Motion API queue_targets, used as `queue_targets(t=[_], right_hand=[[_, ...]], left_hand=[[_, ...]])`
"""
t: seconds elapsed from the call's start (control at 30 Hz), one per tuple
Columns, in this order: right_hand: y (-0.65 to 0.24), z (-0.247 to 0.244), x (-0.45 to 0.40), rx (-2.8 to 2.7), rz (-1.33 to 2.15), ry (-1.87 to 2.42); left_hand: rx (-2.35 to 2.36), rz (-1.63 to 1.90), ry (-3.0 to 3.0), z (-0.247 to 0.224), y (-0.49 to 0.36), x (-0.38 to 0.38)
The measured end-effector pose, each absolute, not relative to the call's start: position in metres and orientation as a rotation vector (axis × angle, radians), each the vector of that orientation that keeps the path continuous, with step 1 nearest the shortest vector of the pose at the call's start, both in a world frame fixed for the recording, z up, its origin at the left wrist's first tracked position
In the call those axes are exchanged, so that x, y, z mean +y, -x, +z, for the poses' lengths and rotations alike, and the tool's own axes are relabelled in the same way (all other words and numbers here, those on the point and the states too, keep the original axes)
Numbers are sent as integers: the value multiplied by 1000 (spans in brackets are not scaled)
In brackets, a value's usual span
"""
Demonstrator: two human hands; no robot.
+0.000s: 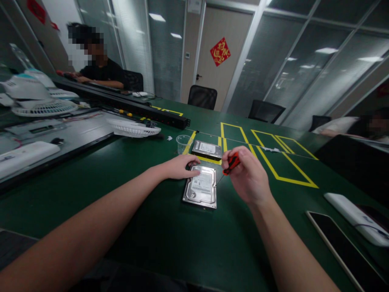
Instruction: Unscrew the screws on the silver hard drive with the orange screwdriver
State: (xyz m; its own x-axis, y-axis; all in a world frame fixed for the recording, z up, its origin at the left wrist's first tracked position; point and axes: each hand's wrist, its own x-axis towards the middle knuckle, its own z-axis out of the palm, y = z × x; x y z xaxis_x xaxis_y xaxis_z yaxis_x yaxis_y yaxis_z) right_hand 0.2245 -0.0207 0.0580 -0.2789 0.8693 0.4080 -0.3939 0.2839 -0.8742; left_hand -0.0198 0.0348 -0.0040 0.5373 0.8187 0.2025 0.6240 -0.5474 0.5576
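Note:
A silver hard drive lies label side up on the green table in front of me. My left hand grips its far end, thumb on the label and fingers curled at the far edge. In my right hand is a screwdriver with a red and black handle, held at a tilt. Its thin shaft points down and left to the drive's right edge; whether the tip touches is too small to tell. Just beyond lies a second hard drive, beside a clear plastic cup.
Yellow tape outlines mark the green table. On the left are a white fan grille, a long black bar and fans. A phone and white power strip lie right. A person sits far left.

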Motion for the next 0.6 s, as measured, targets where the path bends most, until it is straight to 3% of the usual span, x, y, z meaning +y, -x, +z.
queue_targets(t=[0.6], right_hand=[[-224,60,-22,-1311,1360,493]], left_hand=[[1186,622,-2360,-3,19,34]])
